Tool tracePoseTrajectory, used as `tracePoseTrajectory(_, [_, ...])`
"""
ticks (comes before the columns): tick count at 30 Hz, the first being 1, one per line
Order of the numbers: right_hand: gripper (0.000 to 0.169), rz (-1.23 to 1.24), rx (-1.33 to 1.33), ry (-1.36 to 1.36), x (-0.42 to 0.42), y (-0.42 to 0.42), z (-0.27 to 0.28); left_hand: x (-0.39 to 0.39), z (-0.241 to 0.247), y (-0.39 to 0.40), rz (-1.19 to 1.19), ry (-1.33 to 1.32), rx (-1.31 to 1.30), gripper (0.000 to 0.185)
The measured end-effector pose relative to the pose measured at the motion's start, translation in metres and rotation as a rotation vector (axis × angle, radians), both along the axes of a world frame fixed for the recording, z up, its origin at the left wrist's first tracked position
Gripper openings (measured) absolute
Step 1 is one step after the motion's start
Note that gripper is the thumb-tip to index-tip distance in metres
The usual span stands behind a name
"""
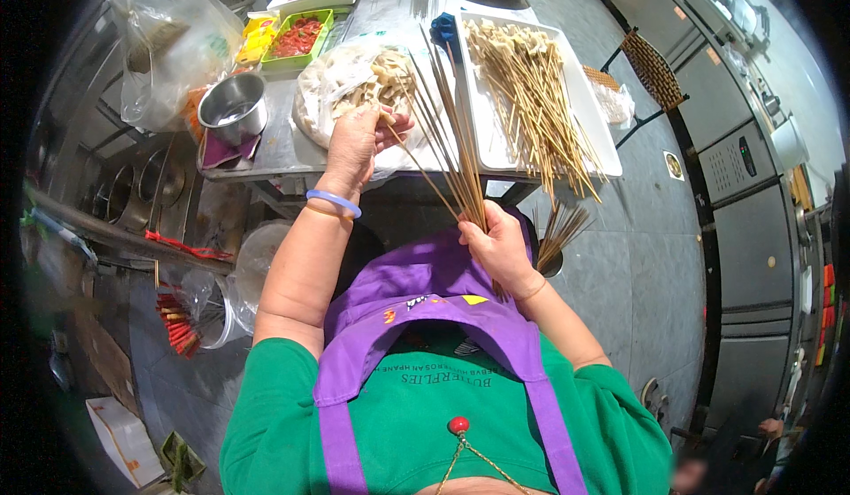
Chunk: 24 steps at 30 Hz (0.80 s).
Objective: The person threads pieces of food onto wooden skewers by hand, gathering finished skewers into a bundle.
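Note:
My right hand (495,239) grips a bundle of thin skewers (458,143) that fan out upward over the table's front edge. One skewer leans left from the bundle, its tip at a pale strip of food in my left hand (365,133). That hand is over an open plastic bag (312,103) filled with pale, folded food pieces (392,76). On the right, a white tray (488,156) holds many skewers (538,110), with pale food threaded at their far ends. A dark blue crumpled object (443,29) lies between bag and tray.
A steel pot (232,110) stands left of the bag. Behind it are a green container of red food (297,38) and a yellow packet (257,35). A holder with more skewers (558,236) stands below the tray. A woven chair (647,70) is at right.

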State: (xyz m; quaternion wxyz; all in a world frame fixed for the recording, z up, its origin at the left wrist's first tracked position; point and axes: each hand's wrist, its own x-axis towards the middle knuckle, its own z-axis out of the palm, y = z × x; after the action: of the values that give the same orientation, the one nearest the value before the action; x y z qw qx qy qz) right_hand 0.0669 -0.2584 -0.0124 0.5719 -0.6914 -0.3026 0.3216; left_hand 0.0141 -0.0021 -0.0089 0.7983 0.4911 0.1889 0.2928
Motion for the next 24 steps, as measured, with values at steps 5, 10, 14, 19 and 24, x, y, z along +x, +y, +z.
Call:
tracePoseTrajectory(5, [0.004,-0.024,-0.093,-0.373,0.018,-0.022,0.028,-0.004,0.014,0.021,0.17,-0.03,0.063,0.03])
tracePoseTrajectory(10, [0.006,-0.313,-0.067,-0.52,0.055,-0.039,0.083,0.013,0.017,0.027,0.13,0.161,0.267,0.03])
tracePoseTrajectory(14, [0.012,-0.48,-0.25,-1.092,0.084,-0.043,0.1,0.046,-0.012,0.032,0.212,0.561,1.047,0.021])
tracePoseTrajectory(19, [0.01,-0.451,-0.289,-0.854,0.054,-0.063,0.106,0.05,-0.007,0.017,0.242,0.826,1.23,0.026])
tracePoseTrajectory(24, [0.007,-0.096,-0.058,-0.135,0.013,-0.056,0.076,0.039,-0.007,0.015,0.214,0.754,1.226,0.023])
